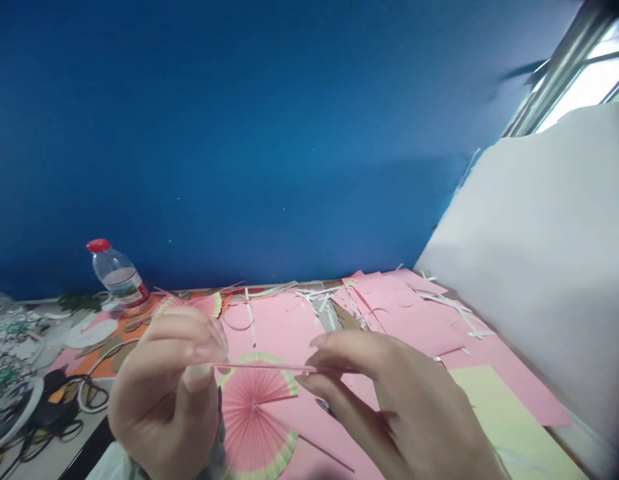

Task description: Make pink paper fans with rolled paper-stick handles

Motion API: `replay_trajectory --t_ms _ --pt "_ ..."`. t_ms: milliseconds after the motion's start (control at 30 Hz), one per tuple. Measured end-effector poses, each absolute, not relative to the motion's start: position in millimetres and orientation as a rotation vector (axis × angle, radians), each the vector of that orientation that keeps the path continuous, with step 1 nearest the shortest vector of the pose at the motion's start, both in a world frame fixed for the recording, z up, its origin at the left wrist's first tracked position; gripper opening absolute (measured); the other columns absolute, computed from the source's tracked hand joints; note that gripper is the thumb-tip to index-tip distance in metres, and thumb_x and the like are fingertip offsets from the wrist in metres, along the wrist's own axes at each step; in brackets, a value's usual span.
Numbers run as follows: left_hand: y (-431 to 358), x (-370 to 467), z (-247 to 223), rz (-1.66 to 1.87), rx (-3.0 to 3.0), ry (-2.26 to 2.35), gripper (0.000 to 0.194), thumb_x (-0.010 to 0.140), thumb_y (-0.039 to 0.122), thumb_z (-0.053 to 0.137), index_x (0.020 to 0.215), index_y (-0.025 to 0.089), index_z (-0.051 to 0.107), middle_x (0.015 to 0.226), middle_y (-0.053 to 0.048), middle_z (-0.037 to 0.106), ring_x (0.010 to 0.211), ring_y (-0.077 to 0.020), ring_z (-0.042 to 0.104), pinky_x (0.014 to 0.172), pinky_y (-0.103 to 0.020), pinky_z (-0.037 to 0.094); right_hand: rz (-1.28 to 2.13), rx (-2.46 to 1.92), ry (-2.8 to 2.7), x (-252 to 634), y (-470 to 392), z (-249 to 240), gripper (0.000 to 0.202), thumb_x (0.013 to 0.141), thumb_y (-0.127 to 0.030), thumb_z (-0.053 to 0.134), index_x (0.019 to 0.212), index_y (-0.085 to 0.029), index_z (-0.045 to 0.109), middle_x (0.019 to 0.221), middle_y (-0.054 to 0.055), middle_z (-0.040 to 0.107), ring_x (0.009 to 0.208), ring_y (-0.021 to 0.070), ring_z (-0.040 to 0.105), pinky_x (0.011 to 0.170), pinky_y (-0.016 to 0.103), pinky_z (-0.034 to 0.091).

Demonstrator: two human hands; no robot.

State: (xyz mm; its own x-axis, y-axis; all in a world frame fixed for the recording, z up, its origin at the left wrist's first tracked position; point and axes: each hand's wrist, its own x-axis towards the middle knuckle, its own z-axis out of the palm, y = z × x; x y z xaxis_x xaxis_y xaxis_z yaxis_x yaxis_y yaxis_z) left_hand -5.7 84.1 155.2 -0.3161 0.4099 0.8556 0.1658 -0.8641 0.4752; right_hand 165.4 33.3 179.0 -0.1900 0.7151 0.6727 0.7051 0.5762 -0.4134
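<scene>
A thin pink paper strip (pixel 269 366) is stretched level between my two hands, seen almost edge-on. My left hand (pixel 166 390) pinches its left end between thumb and curled fingers. On the other side, my right hand (pixel 394 393) grips the strip between thumb and fingertips. Below them lies a round pleated paper fan (pixel 252 433), pink with a yellow-green rim and a wedge-shaped gap on its right. A thin dark stick (pixel 326 453) reaches out from the fan toward the lower right. Part of a small metal object (pixel 325 406) shows beside my right thumb.
Pink paper sheets (pixel 409 310) and white paper scraps (pixel 452 310) cover the table's back and right. A pale yellow sheet (pixel 509 420) lies front right. At left stand a red-capped bottle (pixel 120 273) and tangled black cables (pixel 64 400). A blue wall (pixel 289 147) closes the back.
</scene>
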Motion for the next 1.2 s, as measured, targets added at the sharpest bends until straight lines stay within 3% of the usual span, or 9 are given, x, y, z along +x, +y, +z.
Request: replay_trajectory --t_ms 100,233,433,600,833,1200 --pt "88.1 -2.7 155.3 2.495 1.615 0.700 0.010 0.077 0.029 0.066 0.068 0.025 0.063 0.051 -0.001 0.048 0.048 -0.0206 0.042 0.045 -0.044 0.034 0.043 -1.138 -1.906 166.7 32.4 180.1 0.014 0.091 -0.028 0.055 0.105 -0.027 0.053 0.077 -0.005 0.068 0.068 0.0145 0.065 0.066 0.027 0.047" --pt "95.2 -1.8 155.8 2.578 1.661 0.618 0.013 0.074 0.031 0.068 0.065 0.025 0.061 0.048 0.000 0.047 0.045 -0.0192 0.040 0.042 -0.040 0.033 0.108 -1.100 -1.985 167.5 32.5 183.7 0.011 0.091 -0.018 0.050 0.093 -0.027 0.056 0.075 -0.006 0.067 0.069 0.0134 0.063 0.068 0.025 0.047" --pt "103.5 -6.8 155.1 2.618 1.746 0.514 0.016 0.074 0.028 0.069 0.064 0.020 0.059 0.047 0.003 0.049 0.043 -0.0159 0.043 0.042 -0.034 0.036 0.200 -1.075 -2.008 169.5 31.8 184.3 0.019 0.089 -0.011 0.047 0.094 -0.027 0.056 0.076 -0.005 0.067 0.069 0.0132 0.063 0.068 0.024 0.048" --pt "105.5 -10.5 156.5 2.561 1.761 0.541 0.021 0.074 0.029 0.070 0.063 0.019 0.055 0.050 0.004 0.051 0.046 -0.0140 0.046 0.046 -0.032 0.038 0.208 -1.083 -1.990 168.7 31.0 184.3 0.021 0.087 -0.009 0.051 0.095 -0.028 0.057 0.079 -0.006 0.069 0.072 0.0125 0.065 0.070 0.023 0.048" --pt "102.3 -10.3 158.5 2.438 1.754 0.620 0.013 0.073 0.015 0.063 0.062 0.019 0.057 0.049 0.003 0.051 0.051 -0.0160 0.048 0.054 -0.034 0.040 0.215 -1.148 -1.972 167.2 31.0 183.6 0.021 0.090 -0.013 0.051 0.100 -0.031 0.055 0.078 -0.008 0.069 0.070 0.0121 0.065 0.064 0.023 0.048" --pt "97.6 -9.0 157.0 2.350 1.695 0.737 0.017 0.076 0.018 0.063 0.061 0.019 0.055 0.051 0.002 0.051 0.054 -0.0163 0.049 0.058 -0.035 0.040 0.310 -1.158 -1.967 168.2 30.7 185.0 0.021 0.089 -0.011 0.047 0.094 -0.030 0.056 0.075 -0.008 0.067 0.069 0.0107 0.063 0.059 0.018 0.047"
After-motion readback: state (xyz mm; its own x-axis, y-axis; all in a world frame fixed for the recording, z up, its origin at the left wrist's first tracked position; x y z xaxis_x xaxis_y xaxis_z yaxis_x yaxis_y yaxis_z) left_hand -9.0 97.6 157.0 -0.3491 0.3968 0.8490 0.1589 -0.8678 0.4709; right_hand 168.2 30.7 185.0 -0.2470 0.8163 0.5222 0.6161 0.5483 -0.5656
